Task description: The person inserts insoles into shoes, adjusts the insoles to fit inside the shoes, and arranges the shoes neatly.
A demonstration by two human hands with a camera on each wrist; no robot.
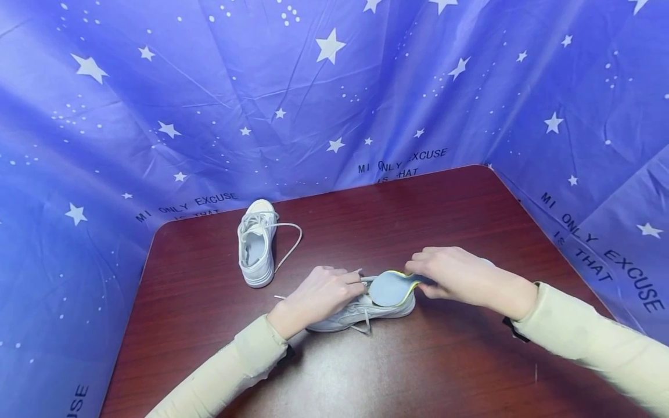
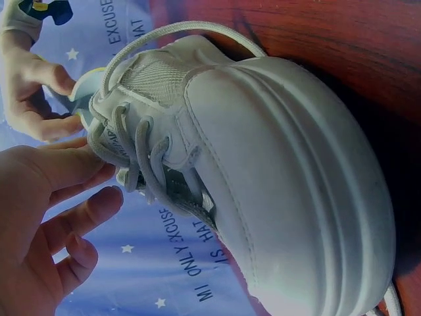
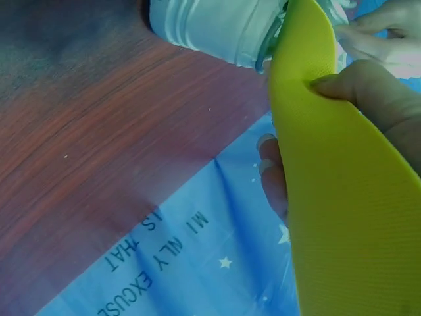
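A white lace-up shoe (image 1: 342, 318) lies on the table, its toe toward the left. My left hand (image 1: 325, 295) is over its front part; in the left wrist view that hand's fingers (image 2: 72, 164) pinch the shoe's tongue beside the laces (image 2: 141, 141). An insole (image 1: 388, 290), grey-blue on top with a yellow-green edge, stands bent at the shoe's opening. My right hand (image 1: 457, 274) grips it between thumb and fingers. The right wrist view shows the insole's yellow underside (image 3: 335, 178), with the thumb (image 3: 348, 85) pressed on it and one end overlapping the shoe's opening.
A second white shoe (image 1: 259, 247) stands farther back on the left, with a loose lace (image 1: 300, 235) looping to its right. The dark red wooden table (image 1: 198, 337) has a blue, star-printed cloth (image 1: 272, 87) hanging behind it and at its sides.
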